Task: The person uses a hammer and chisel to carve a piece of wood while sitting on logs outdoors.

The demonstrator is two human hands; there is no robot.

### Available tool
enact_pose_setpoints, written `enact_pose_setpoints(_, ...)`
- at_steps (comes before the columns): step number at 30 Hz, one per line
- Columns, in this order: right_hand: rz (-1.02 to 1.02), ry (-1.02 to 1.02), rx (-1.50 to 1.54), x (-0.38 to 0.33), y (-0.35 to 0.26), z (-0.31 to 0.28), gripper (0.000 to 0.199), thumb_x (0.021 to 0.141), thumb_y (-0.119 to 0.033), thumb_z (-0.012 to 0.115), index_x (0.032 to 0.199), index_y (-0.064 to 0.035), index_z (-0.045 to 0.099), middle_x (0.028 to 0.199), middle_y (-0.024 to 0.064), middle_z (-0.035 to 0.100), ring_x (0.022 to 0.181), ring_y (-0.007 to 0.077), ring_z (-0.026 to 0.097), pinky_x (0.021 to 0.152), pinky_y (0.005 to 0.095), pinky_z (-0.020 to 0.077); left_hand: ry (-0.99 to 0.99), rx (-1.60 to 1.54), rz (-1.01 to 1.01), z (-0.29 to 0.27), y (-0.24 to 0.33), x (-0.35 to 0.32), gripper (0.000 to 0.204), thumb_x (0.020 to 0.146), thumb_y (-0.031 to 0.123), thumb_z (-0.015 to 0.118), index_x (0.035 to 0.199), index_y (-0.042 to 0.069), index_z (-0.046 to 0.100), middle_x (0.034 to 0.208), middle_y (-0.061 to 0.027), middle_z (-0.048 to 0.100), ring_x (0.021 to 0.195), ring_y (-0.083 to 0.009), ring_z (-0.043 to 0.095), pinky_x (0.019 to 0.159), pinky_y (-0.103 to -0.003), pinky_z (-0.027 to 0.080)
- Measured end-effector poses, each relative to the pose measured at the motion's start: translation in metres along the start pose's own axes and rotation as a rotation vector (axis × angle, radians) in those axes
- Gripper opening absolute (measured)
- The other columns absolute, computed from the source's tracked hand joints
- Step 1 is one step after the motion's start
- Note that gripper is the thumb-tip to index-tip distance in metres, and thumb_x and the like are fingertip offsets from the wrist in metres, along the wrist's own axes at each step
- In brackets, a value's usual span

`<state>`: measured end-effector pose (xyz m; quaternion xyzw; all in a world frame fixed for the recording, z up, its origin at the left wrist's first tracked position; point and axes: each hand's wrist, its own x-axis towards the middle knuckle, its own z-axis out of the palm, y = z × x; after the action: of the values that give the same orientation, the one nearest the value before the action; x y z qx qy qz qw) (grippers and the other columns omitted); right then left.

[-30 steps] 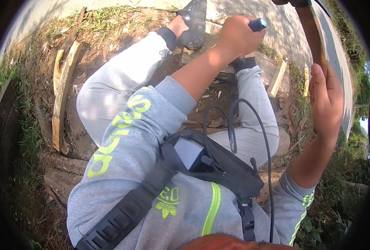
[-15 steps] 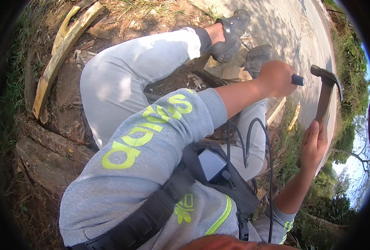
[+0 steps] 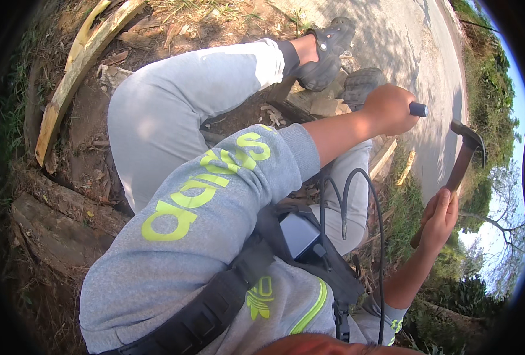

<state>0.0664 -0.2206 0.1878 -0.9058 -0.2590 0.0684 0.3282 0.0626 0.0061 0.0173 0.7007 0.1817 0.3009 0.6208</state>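
My left hand is closed in a fist round a tool with a dark blue cylindrical handle. The handle's end pokes out toward the road; the rest of the tool is hidden by the fist and forearm. Lower on the right, my right hand grips a claw hammer by its brown wooden handle. Its dark metal head is raised, apart from the blue handle's end. Near my left fist, a blocky piece of wood lies by my feet, partly covered by a black clog.
A long curved piece of wood lies at the upper left, above a weathered log. Wood chips are scattered by my legs. A black cable loops from the pouch at my waist. A paved road runs along the right.
The hammer's head has swung down and tips further right, away from the blue handle's end. My left hand keeps its grip; the whole view has shifted slightly left.
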Motion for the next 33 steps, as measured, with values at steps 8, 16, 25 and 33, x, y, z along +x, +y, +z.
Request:
enact_pose_setpoints(8, -0.099, -0.097, -0.317, 0.002, 0.03, -0.006, 0.027, 0.117, -0.033, 0.046, 0.105, -0.009, 0.05, 0.068, -0.0022, 0.044, 0.054, 0.0081, 0.042, 0.051, 0.0249, 0.0369, -0.031, -0.014, 0.048, 0.005, 0.002, -0.004, 0.021, 0.083, 0.03, 0.074, 0.082, 0.009, 0.075, 0.084, -0.0173, 0.074, 0.083, -0.0396, 0.073, 0.076, -0.049, 0.057)
enact_pose_setpoints(16, -0.2, 0.055, -0.092, -0.002, 0.012, 0.011, 0.028, 0.116, -0.033, 0.048, 0.105, -0.0079, 0.054, 0.069, -0.0037, 0.043, 0.054, 0.0063, 0.04, 0.048, 0.0236, 0.0341, -0.058, 0.01, 0.039, 0.009, 0.003, -0.006, 0.017, 0.083, 0.031, 0.071, 0.081, 0.015, 0.077, 0.08, -0.0124, 0.075, 0.081, -0.0368, 0.073, 0.074, -0.049, 0.057)
enact_pose_setpoints(25, -0.132, 0.142, -0.06, -0.007, 0.003, 0.015, 0.027, 0.117, -0.03, 0.046, 0.101, -0.0085, 0.051, 0.068, -0.0036, 0.041, 0.054, 0.0062, 0.038, 0.049, 0.0251, 0.0347, -0.017, -0.038, 0.064, 0.006, 0.002, -0.007, 0.016, 0.081, 0.028, 0.07, 0.077, 0.014, 0.075, 0.078, -0.0137, 0.073, 0.079, -0.0383, 0.073, 0.073, -0.049, 0.057)
enact_pose_setpoints(33, -0.244, 0.416, 0.321, -0.005, -0.024, 0.022, 0.027, 0.117, -0.032, 0.043, 0.106, -0.0088, 0.052, 0.067, -0.0031, 0.041, 0.052, 0.0073, 0.038, 0.047, 0.0249, 0.0332, 0.052, -0.037, 0.125, 0.01, -0.007, -0.006, 0.017, 0.081, 0.029, 0.073, 0.074, 0.013, 0.073, 0.075, -0.0144, 0.072, 0.077, -0.0393, 0.072, 0.071, -0.049, 0.056)
